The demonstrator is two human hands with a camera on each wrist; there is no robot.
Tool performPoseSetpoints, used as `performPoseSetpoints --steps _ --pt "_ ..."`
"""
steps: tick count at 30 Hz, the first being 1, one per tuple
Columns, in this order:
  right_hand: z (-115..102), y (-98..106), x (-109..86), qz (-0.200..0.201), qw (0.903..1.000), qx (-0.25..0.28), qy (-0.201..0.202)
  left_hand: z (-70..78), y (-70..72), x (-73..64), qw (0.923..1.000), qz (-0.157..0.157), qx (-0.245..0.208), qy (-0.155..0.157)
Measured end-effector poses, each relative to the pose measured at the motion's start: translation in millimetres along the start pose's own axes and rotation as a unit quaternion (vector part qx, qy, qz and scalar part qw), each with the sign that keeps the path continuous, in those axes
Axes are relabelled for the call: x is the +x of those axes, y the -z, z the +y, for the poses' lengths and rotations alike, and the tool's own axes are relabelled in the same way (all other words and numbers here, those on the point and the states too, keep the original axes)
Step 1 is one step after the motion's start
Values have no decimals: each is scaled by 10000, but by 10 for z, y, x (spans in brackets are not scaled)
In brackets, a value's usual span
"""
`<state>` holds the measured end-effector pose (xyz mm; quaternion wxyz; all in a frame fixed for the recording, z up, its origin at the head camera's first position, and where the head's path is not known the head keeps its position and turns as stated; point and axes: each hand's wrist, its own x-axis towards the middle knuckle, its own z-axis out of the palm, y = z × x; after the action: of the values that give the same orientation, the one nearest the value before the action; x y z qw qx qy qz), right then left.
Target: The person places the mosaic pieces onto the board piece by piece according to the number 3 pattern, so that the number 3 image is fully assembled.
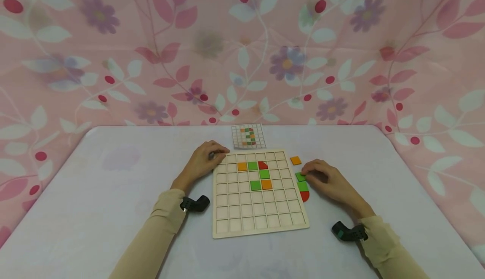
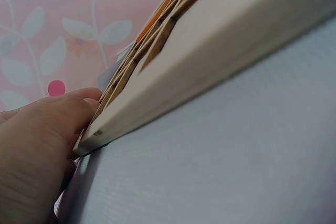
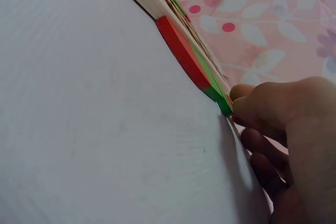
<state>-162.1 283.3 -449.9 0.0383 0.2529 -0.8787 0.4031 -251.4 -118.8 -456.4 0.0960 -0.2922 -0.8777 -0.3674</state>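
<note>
A square wooden grid board (image 1: pixel 242 226) lies in front of me, with orange, green and red tiles set in several of its cells. My left hand (image 1: pixel 202 160) holds the board's far left corner; the left wrist view shows its fingers (image 2: pixel 79 106) at that corner. Beside the board's right edge, my right hand (image 1: pixel 333 182) pinches a green tile (image 1: pixel 300 177) at its fingertips. Just nearer lie a second green tile (image 1: pixel 302 187) and a red quarter-round tile (image 1: pixel 305 196). The right wrist view shows the red tile (image 3: pixel 184 56) lying along the board's side.
An orange tile (image 1: pixel 295 160) lies off the board's far right side. Behind the board is a printed grid card (image 1: pixel 236 140) with coloured cells. A white cloth (image 1: pixel 125 178) covers the table, and a floral pink curtain (image 1: pixel 212 60) hangs behind it.
</note>
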Motion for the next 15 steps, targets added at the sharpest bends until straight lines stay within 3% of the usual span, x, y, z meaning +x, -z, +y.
performPoseSetpoints --steps 15 --pt "4 2 -18 -147 9992 359 49 -33 -14 7 10000 5 4 -14"
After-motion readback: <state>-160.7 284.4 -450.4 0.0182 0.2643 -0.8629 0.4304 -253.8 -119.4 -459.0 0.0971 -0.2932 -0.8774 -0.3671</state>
